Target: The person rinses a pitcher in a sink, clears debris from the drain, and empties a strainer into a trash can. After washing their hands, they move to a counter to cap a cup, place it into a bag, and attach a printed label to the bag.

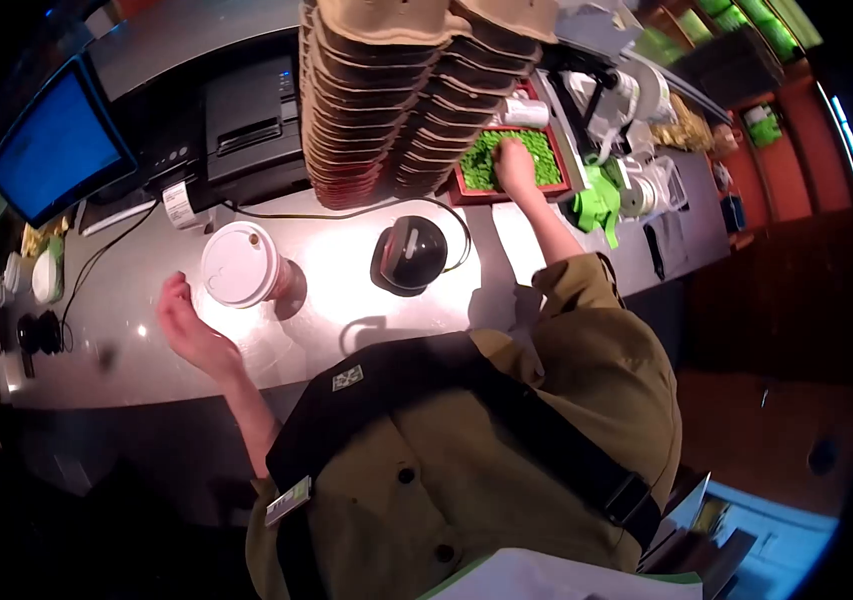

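My right hand [514, 168] reaches into a red box [472, 196] filled with small bright green pieces [544, 160]. Its fingers are bent together at the surface of the pile, and whatever they pinch is hidden. On the left, my left hand [191, 325] hovers beside a paper cup with a white lid [239, 264], apart from it. Its fingers are loosely curled with nothing in them. The cup stands upright on the metal counter [336, 250].
Tall stacks of cardboard cup carriers [376, 100] rise behind the counter's middle. A black rounded device [414, 252] with a cable sits right of the cup. A printer [251, 125] and a blue screen [61, 145] stand at left; green straps [598, 200] lie right of the box.
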Motion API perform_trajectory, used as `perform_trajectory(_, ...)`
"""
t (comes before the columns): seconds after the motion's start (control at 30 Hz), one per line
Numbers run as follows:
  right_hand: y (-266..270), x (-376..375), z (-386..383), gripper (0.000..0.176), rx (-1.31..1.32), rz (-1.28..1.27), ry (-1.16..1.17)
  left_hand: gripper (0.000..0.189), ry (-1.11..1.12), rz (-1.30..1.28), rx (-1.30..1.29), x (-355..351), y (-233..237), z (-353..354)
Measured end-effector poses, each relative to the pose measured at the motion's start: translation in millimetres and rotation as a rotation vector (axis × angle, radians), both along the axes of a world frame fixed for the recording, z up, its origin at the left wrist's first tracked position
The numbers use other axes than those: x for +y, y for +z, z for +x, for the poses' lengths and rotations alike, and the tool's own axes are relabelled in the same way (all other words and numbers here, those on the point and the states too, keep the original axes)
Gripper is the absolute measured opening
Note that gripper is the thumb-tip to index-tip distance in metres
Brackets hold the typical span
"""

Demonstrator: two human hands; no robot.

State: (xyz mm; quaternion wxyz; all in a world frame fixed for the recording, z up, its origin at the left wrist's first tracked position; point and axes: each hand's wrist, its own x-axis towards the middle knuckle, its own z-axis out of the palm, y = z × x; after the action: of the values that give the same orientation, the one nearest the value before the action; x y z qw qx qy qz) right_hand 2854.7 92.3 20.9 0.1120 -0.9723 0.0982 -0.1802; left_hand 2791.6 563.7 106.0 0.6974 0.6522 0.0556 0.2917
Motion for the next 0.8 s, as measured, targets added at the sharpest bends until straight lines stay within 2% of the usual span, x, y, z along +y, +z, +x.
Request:
perform_trajectory(0.07, 1, -9, -1, 0.006, -0.107, -0.068, -0.090, 0.031, 0.038, 0.314, -0.094, -19, -10, -22)
perform_trajectory(0.13, 7, -28, -2, 0.012, -0.359, -0.160, 0.020, 0.057, 0.009, 0.389, -0.001, -37, -8, -31)
perform_trajectory(0.17, 10, -35, -3, 0.017, -0.208, 0.223, -0.240, 0.064, 0.024, 0.428, 0.009, -43, -12, -30)
perform_trajectory(0.2, 75, 12, -32, 0.011, -0.276, 0.228, -0.138, 0.070, 0.037, 0.464, 0.006, -46, -17, -25)
perform_trajectory(0.23, 91, 21, -44, 0.014, -0.383, 0.358, -0.026, 0.076, 0.006, 0.433, 0.054, -47, -19, -25)
perform_trajectory(0.27, 114, 49, -58, 0.017, -0.482, 0.647, 0.083, 0.082, -0.031, 0.395, 0.095, -45, -19, -23)
perform_trajectory(0.3, 141, 90, -72, 0.022, -0.458, 0.902, 0.249, 0.083, -0.118, 0.267, 0.089, -39, -19, -19)
perform_trajectory(0.33, 161, 125, -86, 0.022, -0.333, 0.882, 0.277, 0.084, -0.214, 0.140, 0.082, -33, -19, -18)
perform_trajectory(0.37, 169, 152, -91, 0.022, -0.179, 0.940, 0.463, 0.085, -0.318, 0.012, 0.081, -26, -19, -16)
perform_trajectory(0.4, 163, 173, -83, 0.019, -0.155, 0.872, 0.678, 0.085, -0.435, 0.001, 0.065, -17, -17, -10)
perform_trajectory(0.47, 176, 218, -64, 0.017, -0.082, 0.466, 0.978, 0.083, -0.673, -0.027, 0.020, -1, -9, 5)
perform_trajectory(0.5, 172, 237, -53, 0.016, 0.067, 0.714, 0.932, 0.088, -0.716, -0.032, 0.062, 4, -4, 6)
perform_trajectory(0.53, 166, 252, -46, 0.014, 0.053, 0.778, 1.012, 0.091, -0.668, -0.026, 0.031, 5, -6, 6)
perform_trajectory(0.6, 157, 273, -32, 0.011, -0.185, 0.372, 1.222, 0.096, -0.565, -0.020, -0.033, 0, -11, 4)
perform_trajectory(0.67, 153, 283, -24, 0.012, -0.196, 0.155, 1.296, 0.110, -0.524, -0.033, -0.008, -16, -11, -10)
perform_trajectory(0.7, 154, 287, -21, 0.014, -0.163, 0.159, 1.312, 0.107, -0.474, 0.010, 0.023, -21, -18, -10)
perform_trajectory(0.8, 173, 290, -14, 0.010, -0.015, -0.043, 1.427, 0.095, -0.370, 0.149, 0.039, -25, -28, -4)
